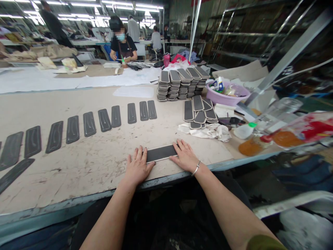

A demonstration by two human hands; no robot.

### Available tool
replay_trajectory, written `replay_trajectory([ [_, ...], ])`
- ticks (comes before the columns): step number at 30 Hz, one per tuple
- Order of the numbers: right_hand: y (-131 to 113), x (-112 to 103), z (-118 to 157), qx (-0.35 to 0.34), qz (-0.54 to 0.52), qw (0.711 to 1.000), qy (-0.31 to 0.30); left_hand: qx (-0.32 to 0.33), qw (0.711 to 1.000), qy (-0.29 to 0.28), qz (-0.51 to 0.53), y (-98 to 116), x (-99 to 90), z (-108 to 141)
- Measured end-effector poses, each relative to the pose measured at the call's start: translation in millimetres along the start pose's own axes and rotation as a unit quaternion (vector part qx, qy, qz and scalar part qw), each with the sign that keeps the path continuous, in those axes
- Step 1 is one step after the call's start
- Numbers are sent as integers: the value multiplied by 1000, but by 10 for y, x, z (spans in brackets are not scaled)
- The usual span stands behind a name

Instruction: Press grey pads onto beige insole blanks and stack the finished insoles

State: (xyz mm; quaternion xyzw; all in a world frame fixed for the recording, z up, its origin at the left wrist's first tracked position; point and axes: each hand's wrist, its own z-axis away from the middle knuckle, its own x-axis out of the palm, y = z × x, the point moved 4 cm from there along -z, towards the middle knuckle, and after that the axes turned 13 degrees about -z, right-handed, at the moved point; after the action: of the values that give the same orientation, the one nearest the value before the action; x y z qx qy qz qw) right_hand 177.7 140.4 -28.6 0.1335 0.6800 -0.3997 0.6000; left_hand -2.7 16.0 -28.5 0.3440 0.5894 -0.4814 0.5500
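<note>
A flat dark grey rectangular panel with a pale border [161,153] lies on the table near its front edge. My left hand [138,165] rests flat over the panel's left end, fingers stretched out and thumb along its lower edge. Over the right end lies my right hand [185,156], fingers extended, with a bracelet at the wrist. Neither hand grips the panel; both press or rest on it. To the left, a row of shiny dark strips [73,129] runs across the table. Beyond my right hand lies a loose heap of pale-edged panels [199,117].
Tall stacks of similar panels [179,85] stand at the back. A purple basin [229,93], a white cloth [218,132], a green-capped bottle [244,130] and a jar with amber contents [251,147] crowd the right. A masked co-worker [123,48] works across the table.
</note>
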Motion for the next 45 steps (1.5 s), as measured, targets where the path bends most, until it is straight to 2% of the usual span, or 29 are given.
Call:
replay_trajectory([
  [23,-11,1,3,1,-9,1000,16,6,1000,15,-9,-5,13,0],
  [29,-17,-3,1,2,-3,1000,10,27,999,25,-7,-42,5,35],
  [36,-31,2,-12,8,5,1000,-2,37,999,4,0,-72,1,38],
  [45,-33,7,-19,3,13,1000,5,48,999,5,13,-102,21,33],
])
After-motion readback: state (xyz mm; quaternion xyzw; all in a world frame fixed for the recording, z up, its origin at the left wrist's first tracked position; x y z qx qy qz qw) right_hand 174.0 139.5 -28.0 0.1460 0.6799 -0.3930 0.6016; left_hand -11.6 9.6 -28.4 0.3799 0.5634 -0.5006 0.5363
